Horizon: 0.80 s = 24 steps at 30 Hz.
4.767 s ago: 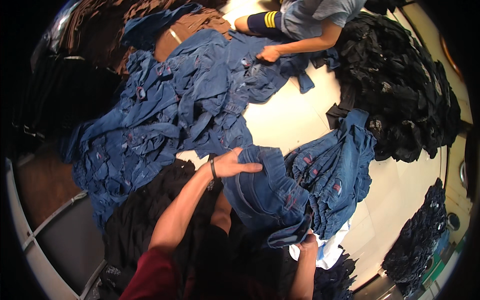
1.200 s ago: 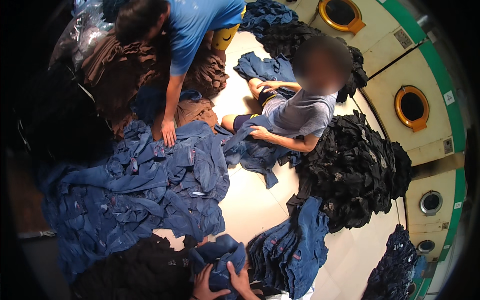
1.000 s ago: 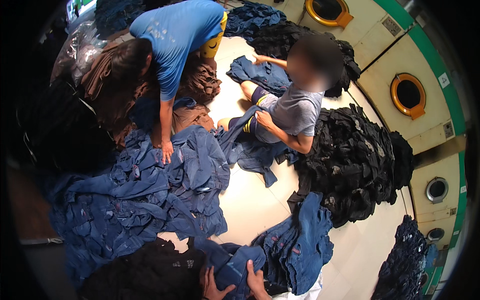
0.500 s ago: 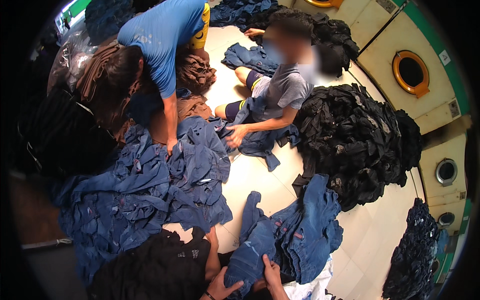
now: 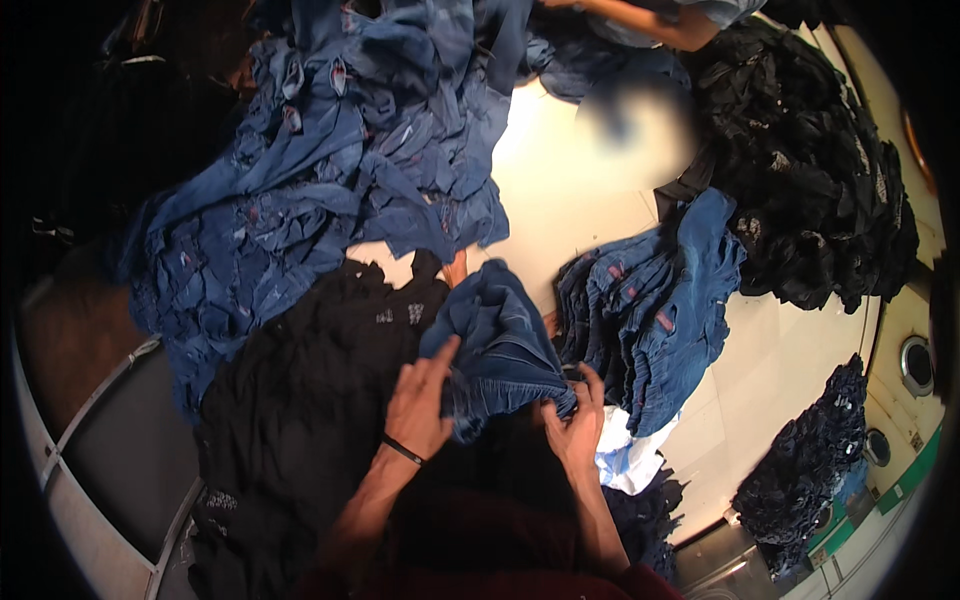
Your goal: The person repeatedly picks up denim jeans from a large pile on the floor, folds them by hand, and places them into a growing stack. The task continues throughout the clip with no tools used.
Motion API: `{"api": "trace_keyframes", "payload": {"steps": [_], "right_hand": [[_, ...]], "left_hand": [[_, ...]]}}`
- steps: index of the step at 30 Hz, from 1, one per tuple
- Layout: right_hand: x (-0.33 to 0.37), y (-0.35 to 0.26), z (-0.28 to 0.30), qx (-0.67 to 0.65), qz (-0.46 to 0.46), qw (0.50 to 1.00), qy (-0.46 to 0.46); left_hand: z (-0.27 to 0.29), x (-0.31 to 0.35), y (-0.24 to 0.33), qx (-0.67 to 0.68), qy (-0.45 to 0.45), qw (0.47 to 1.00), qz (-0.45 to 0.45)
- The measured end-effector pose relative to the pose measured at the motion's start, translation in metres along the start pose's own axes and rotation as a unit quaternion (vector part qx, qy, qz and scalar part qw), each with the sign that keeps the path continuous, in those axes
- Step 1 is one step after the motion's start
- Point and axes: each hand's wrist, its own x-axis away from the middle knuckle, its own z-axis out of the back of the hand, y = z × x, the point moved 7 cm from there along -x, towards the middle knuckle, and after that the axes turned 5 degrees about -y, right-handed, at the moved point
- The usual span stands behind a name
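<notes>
A blue denim garment (image 5: pixel 495 325) with a gathered, elastic-looking waistband lies bunched across my lap. My left hand (image 5: pixel 420 408) grips its left edge, fingers on top of the cloth. At the right end of the waistband, my right hand (image 5: pixel 575 415) pinches the edge between thumb and fingers. Just right of it rests a neat stack of folded denim garments (image 5: pixel 650 310), their gathered edges toward me. A heap of black garments (image 5: pixel 310 370) touches my left side.
A big loose pile of denim (image 5: pixel 350 150) spreads at the far left. Black clothes (image 5: pixel 810 160) are heaped at the far right, dark blue ones (image 5: pixel 805 470) lower right. A co-worker's arm (image 5: pixel 640 20) shows at the top. White plastic (image 5: pixel 635 455) lies beside the stack.
My view has tilted down, so the co-workers have mostly left it. The denim garment has been turned, its waistband now facing me, and my hands have shifted to its two sides.
</notes>
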Motion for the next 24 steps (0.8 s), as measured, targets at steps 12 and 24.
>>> {"api": "trace_keyframes", "payload": {"steps": [12,24], "right_hand": [[0.058,0.007,-0.07,0.038,-0.084,0.973,-0.21],[-0.076,0.036,0.003,-0.373,-0.194,0.906,-0.036]], "left_hand": [[-0.047,0.008,-0.158,0.51,0.188,0.833,0.105],[-0.034,-0.025,0.107,-0.09,-0.011,0.991,-0.098]]}}
